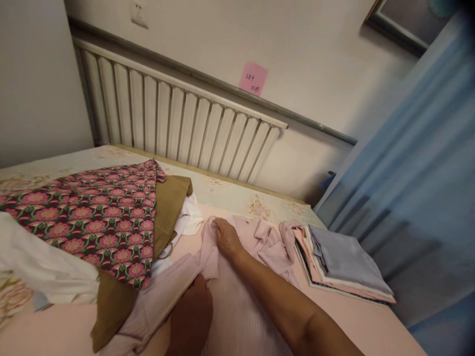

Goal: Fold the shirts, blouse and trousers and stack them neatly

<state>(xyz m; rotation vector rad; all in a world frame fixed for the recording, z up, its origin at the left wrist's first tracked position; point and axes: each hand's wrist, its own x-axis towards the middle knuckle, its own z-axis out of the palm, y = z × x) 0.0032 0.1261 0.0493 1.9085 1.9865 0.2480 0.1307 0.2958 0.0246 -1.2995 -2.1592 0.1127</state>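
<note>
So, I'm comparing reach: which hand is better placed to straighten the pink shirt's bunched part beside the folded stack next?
Probably the right hand: it's on the pink shirt, closer to its bunched part and the folded stack; the left hand sits farther left.

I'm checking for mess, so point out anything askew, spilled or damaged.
Nothing looks spilled or damaged. The pink and black floral cloth sprawls askew over plain olive cloth at left, untidy against the folded grey-topped fabric stack at right.
</note>
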